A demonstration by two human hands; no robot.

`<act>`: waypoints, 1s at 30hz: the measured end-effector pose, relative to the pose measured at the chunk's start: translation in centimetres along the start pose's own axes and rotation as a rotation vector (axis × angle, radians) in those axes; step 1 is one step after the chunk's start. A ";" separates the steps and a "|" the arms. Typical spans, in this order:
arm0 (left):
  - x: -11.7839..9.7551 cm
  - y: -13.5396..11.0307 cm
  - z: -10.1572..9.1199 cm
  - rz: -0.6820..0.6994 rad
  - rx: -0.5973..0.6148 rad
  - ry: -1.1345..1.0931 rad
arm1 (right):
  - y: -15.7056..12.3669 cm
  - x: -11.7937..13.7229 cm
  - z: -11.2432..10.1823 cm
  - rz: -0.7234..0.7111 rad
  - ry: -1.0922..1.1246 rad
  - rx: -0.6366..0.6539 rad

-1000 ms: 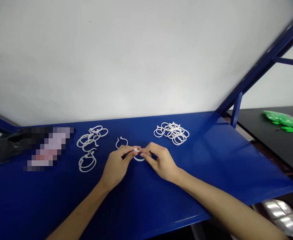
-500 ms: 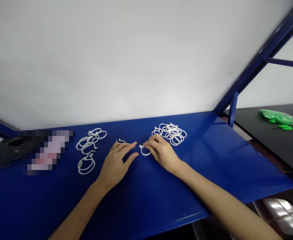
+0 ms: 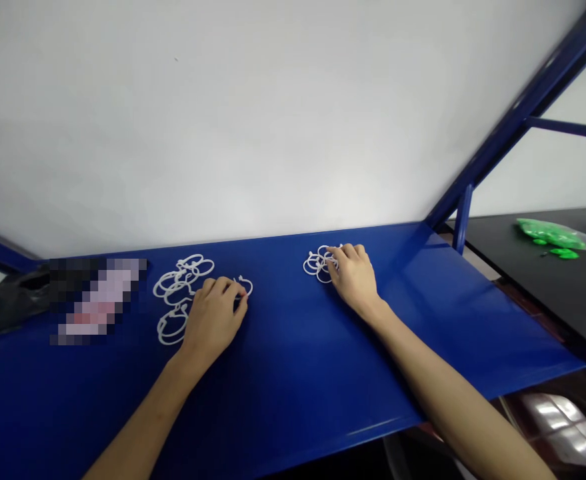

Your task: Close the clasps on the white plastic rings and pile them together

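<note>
While both hands rest low on the blue shelf [image 3: 293,380], I read the head view, the only one I have.

My left hand [image 3: 213,321] lies with its fingers curled and close together, their tips on a loose ring [image 3: 247,286] just right of the left heap [image 3: 179,287]. Whether they pinch it or only press on it, I cannot tell. My right hand [image 3: 357,279] sits well apart from the left. Its fingers are bent over the near side of the right heap [image 3: 317,264] and touch the rings; a grip on any one ring is hidden.

As for progress, the left heap looks sprawling, with a few rings showing small tabs at a gap (open, I judge). The right heap lies tighter and looks closed, though it is too small to be sure. So some rings seem handled and a fair number are left.

The rings are thin white hoops, plastic by their look, smooth and light. The shelf is glossy painted metal with a slanting frame [image 3: 513,120] behind it. A plain pale wall [image 3: 253,133] stands at the back. On a black table [image 3: 547,293] to the right lies a green bag [image 3: 555,235].
</note>
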State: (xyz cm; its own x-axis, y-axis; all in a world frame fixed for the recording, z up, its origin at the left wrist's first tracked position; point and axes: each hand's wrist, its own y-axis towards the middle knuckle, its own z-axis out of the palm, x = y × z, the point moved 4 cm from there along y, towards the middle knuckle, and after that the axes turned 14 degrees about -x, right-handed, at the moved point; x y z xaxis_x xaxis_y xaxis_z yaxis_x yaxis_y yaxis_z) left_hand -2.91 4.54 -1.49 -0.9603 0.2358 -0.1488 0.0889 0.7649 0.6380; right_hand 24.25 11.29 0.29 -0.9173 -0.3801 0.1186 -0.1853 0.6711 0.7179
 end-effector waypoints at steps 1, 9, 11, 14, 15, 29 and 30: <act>-0.1 0.1 -0.1 -0.001 -0.009 -0.004 | 0.0 0.2 -0.2 -0.006 0.001 -0.015; -2.5 0.3 -1.5 0.069 -0.129 -0.204 | -0.5 4.0 -2.2 -0.064 0.339 -0.013; -3.4 0.1 -1.8 0.132 -0.148 -0.263 | -1.3 5.5 -2.2 -0.002 0.545 0.093; -4.5 -0.3 -1.9 0.214 -0.166 -0.323 | -2.6 7.2 -1.5 0.195 0.811 0.280; -4.7 -0.4 -1.9 0.228 -0.165 -0.337 | -3.0 7.6 -1.2 0.261 0.872 0.319; -3.8 0.1 -0.8 -0.324 0.072 -0.620 | -3.3 8.1 -1.9 0.018 0.801 0.239; -3.8 0.2 -0.8 -0.344 0.090 -0.634 | -3.2 8.1 -2.0 -0.012 0.793 0.216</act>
State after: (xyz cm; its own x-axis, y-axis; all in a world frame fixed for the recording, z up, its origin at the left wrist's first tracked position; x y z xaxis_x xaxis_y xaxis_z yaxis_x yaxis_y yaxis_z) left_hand 0.57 3.25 -0.18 -0.6024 0.2542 -0.7566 -0.1432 0.8981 0.4157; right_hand 18.13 4.76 0.30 -0.4084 -0.6708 0.6190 -0.3319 0.7409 0.5839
